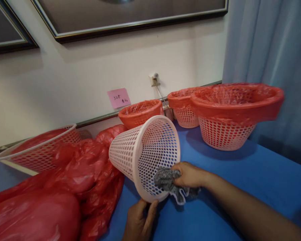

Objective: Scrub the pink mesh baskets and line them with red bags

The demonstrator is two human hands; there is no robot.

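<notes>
A pale pink perforated wastebasket [122, 149] lies tilted on its side in the middle, its round mouth facing me and to the right. Pinching the lower rim from below is my left hand [140, 219], thumb and fingers closed on it. My right hand [188, 174] grips a crumpled grey cleaning cloth [167, 178] with a white edge. The cloth is at the lower right of the basket's mouth, partly inside the opening. Some of the right hand's fingers are hidden by the cloth.
Red plastic bags [75, 180] heap up at left, beside a pale basket [74, 129] with red plastic inside. Lined baskets stand behind: one [140, 117] at centre, one [187, 117] further right and a large one [225, 134]. The blue table [215, 167] meets a wall carrying a pink note [119, 97].
</notes>
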